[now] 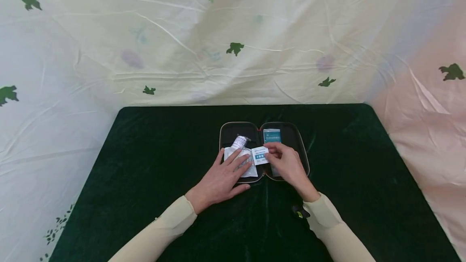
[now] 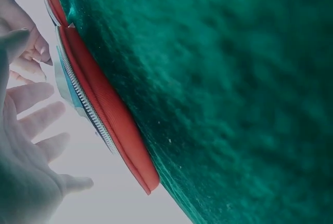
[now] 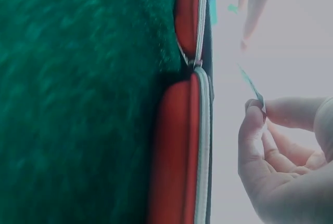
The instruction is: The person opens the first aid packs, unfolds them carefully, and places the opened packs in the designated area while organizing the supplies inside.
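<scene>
An unzipped case [image 1: 295,136], black inside with a red shell in the wrist views, lies spread flat. My right hand [image 1: 289,163] pinches a small white-and-blue packet [image 1: 260,155] between thumb and fingertips, over the middle of the case. In the right wrist view the packet [image 3: 251,84] appears edge-on. My left hand [image 1: 222,179] has its fingers spread and rests over white packaging [image 1: 251,172] in the left half. Under its fingertips sits a wrapped white roll [image 1: 239,142] with printing. A teal-and-white packet [image 1: 272,135] lies in the right half, partly behind my right hand.
The case stands on a table with a dark green velvety cloth [image 1: 164,144]. Behind and at both sides hangs a pale curtain [image 1: 204,80] with green leaf prints. A small black device [image 1: 300,212] is at my right wrist.
</scene>
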Action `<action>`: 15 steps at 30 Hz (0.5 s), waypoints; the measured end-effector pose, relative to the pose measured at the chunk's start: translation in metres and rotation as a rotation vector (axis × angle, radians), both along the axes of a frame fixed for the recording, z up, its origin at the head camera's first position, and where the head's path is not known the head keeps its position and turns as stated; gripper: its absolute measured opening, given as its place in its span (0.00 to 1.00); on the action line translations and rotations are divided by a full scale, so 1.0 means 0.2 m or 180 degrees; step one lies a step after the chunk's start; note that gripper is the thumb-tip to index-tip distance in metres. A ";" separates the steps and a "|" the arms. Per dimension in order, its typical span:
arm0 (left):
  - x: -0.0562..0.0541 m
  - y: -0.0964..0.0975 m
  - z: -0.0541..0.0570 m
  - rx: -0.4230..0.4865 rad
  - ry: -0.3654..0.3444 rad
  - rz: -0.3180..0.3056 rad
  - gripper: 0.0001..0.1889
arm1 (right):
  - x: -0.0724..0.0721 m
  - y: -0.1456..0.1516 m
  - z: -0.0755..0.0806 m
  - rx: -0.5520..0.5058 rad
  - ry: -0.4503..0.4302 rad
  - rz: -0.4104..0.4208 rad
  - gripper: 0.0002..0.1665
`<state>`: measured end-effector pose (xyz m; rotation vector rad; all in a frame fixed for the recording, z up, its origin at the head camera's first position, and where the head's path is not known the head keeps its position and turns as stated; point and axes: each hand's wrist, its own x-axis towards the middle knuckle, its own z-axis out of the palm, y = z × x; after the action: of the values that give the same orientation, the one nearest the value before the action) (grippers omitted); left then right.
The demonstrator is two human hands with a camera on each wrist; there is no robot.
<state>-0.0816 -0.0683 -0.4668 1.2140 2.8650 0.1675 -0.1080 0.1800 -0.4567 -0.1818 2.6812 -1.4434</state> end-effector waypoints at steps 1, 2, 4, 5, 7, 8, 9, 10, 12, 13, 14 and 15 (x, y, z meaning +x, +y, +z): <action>0.00 0.00 0.00 0.0003 0.0004 0.0004 0.37 | 0.00 0.01 0.00 -0.0001 0.0018 -0.0010 0.18; 0.00 0.01 0.00 0.0011 0.0010 0.0004 0.37 | 0.00 0.02 -0.01 0.0006 0.0028 -0.0016 0.18; 0.01 0.01 0.00 0.0014 0.0002 0.0011 0.37 | 0.01 0.05 -0.01 0.0020 0.0039 -0.0034 0.18; 0.01 0.02 0.00 0.0015 -0.0004 0.0013 0.37 | 0.01 0.06 -0.01 0.0025 0.0041 -0.0047 0.18; 0.01 0.03 0.00 0.0019 -0.0008 0.0012 0.37 | 0.01 0.08 -0.01 0.0018 0.0034 -0.0059 0.18; 0.01 0.03 0.00 0.0035 -0.0018 0.0008 0.37 | 0.02 0.09 -0.01 0.0015 0.0033 -0.0066 0.18; 0.01 0.04 0.00 0.0052 -0.0032 0.0003 0.37 | 0.02 0.10 -0.01 0.0017 0.0038 -0.0077 0.18; 0.01 0.04 0.00 0.0070 -0.0046 -0.0004 0.37 | 0.02 0.11 -0.01 0.0017 0.0048 -0.0080 0.18; 0.01 0.05 0.00 0.0098 -0.0069 -0.0021 0.37 | 0.03 0.13 -0.01 0.0002 0.0056 -0.0094 0.18; 0.01 0.06 0.00 0.0116 -0.0079 -0.0027 0.37 | 0.03 0.14 -0.01 0.0003 0.0058 -0.0098 0.18; 0.01 0.07 0.00 0.0119 -0.0088 -0.0033 0.37 | 0.03 0.15 -0.01 0.0004 0.0065 -0.0103 0.18; 0.01 0.08 0.00 0.0121 -0.0093 -0.0042 0.37 | 0.04 0.16 -0.01 0.0003 0.0070 -0.0105 0.18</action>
<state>-0.0788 -0.0533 -0.4668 1.2259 2.8409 0.2384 -0.1008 0.2117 -0.4586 -0.1549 2.7149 -1.4578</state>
